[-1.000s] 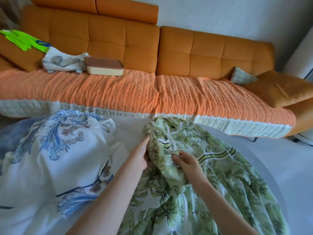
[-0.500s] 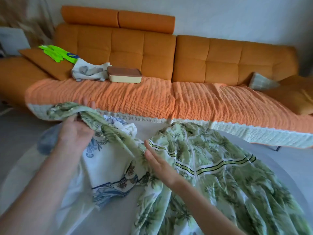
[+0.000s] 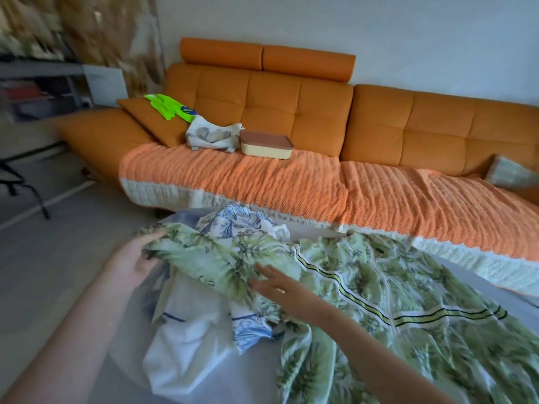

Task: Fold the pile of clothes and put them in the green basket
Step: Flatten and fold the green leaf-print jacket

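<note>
A large green leaf-print garment (image 3: 379, 293) with yellow and black stripes lies spread over the round grey table (image 3: 256, 383). My left hand (image 3: 131, 262) grips its left end, stretched out over a white garment with blue floral print (image 3: 201, 322). My right hand (image 3: 280, 284) lies flat on the green cloth with fingers straight and spread. No green basket is in view.
An orange sofa (image 3: 320, 112) with a knitted orange cover stands just behind the table. On its seat are a cream box with a brown lid (image 3: 265, 144), a grey-white cloth (image 3: 213, 137) and a neon green item (image 3: 169, 107). Grey floor lies to the left.
My left hand has pulled the green garment's end out to the left over the blue-and-white one. My right hand has flattened on the cloth. The view has swung left.
</note>
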`<state>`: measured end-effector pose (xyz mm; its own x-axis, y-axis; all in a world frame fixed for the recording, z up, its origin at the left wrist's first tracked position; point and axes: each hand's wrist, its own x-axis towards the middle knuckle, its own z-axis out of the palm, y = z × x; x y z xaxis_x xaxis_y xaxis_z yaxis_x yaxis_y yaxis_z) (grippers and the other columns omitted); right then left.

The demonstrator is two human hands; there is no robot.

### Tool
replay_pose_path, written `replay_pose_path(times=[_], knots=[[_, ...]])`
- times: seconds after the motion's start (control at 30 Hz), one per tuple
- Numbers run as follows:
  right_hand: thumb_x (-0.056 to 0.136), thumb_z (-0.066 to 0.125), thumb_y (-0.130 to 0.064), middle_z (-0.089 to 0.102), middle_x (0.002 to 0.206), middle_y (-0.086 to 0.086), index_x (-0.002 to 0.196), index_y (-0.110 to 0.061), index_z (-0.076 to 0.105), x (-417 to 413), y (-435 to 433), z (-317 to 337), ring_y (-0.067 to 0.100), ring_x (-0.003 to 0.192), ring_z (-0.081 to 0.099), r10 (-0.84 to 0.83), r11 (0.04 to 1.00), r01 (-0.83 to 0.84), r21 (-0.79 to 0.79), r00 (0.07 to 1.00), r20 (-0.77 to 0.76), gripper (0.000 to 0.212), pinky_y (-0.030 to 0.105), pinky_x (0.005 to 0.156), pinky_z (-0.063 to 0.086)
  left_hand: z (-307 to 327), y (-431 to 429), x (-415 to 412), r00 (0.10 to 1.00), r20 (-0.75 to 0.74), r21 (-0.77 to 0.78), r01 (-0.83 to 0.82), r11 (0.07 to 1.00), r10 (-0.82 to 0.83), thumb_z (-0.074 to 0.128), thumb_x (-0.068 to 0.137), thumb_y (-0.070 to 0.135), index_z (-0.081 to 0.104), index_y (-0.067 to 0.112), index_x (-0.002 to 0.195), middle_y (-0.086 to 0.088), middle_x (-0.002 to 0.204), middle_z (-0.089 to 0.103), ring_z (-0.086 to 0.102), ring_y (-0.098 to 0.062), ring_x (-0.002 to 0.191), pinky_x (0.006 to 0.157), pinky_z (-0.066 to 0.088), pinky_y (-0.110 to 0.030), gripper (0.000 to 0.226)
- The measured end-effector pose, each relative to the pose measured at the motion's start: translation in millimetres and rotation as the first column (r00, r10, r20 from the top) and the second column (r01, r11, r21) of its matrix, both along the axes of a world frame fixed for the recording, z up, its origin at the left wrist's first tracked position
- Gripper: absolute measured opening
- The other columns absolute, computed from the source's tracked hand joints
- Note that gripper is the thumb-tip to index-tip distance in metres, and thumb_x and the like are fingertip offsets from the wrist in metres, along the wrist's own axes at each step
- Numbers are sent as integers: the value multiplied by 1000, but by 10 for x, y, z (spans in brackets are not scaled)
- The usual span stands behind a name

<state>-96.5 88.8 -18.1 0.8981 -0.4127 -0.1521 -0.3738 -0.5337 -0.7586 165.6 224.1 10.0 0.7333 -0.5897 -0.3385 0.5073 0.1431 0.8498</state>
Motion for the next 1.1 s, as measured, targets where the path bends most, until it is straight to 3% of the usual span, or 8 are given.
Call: replay_pose_path(times=[0.13, 0.23, 0.43, 0.6, 0.73, 0.87, 1.0, 1.1], knots=[[96, 51, -26, 46, 140, -13, 120, -22, 64, 189, 5, 103, 5, 120, 48, -151, 989, 149, 22, 981, 118, 28, 19, 97, 40, -234, 64, 207, 999, 26, 156, -47, 987, 44, 48, 85, -8, 56, 4, 108, -5, 60, 67, 67, -15, 59, 43, 52, -19, 27], [93, 50, -9, 59, 118, -5, 120, -24, 62, 372, -9, 116, 3, 85, 55, -297, 950, 310, -20, 925, 238, 33, 7, 64, 41, -306, 98, 168, 998, 30, 202, -60, 978, 55, 44, 93, -1, 55, 9, 89, 3, 38, 58, 55, -5, 32, 31, 43, -15, 15], [86, 63, -12, 39, 126, 2, 133, -23, 51, 737, -87, 188, 18, 87, 58, -309, 887, 335, -318, 942, 130, 49, 35, 75, 55, -430, 236, 147, 995, 85, 205, -67, 977, 50, 46, 91, -1, 54, 14, 111, -5, 61, 64, 62, -14, 47, 37, 49, -20, 27], [83, 67, -20, 57, 105, 0, 89, -17, 68, 936, -215, 338, 16, 71, 56, -438, 838, 482, -257, 874, 211, 7, 25, 50, 39, -380, 342, 379, 986, 138, 14, -91, 996, 89, 35, 95, -1, 54, 8, 119, -3, 83, 70, 68, -10, 64, 53, 55, -21, 31], [85, 66, -14, 49, 120, 3, 101, -13, 64, 1105, -270, 457, 11, 71, 56, -438, 847, 517, -122, 810, 390, 16, 34, 62, 53, -426, 406, 479, 946, 190, 102, -283, 954, 261, 49, 91, -1, 45, 17, 120, -7, 110, 52, 58, -19, 83, 70, 49, -34, 34], [85, 63, -4, 31, 143, 5, 131, -16, 49, 1084, -167, 351, 15, 90, 59, -313, 906, 372, -201, 910, 273, 49, 34, 81, 55, -764, 452, 449, 944, 311, 371, -223, 901, 106, 51, 88, -3, 56, 1, 95, -17, 84, 55, 57, -9, 45, 43, 47, -18, 9], [90, 60, -21, 25, 151, -5, 135, -20, 47, 893, -31, 219, 18, 99, 60, -160, 897, 240, -371, 959, 234, 47, 32, 89, 46, -841, 403, 441, 901, 403, 454, -348, 820, 160, 68, 82, 19, 56, -4, 107, -26, 96, 64, 63, -31, 83, 78, 51, -42, 36], [90, 60, -24, 26, 152, -9, 134, -22, 49, 725, 36, 100, 15, 125, 47, -98, 886, 199, -419, 963, 250, 46, 36, 102, 42, -702, 344, 372, 909, 396, 399, -300, 867, 133, 59, 84, 21, 62, -3, 92, -4, 58, 68, 67, -19, 58, 62, 55, -31, 26]])
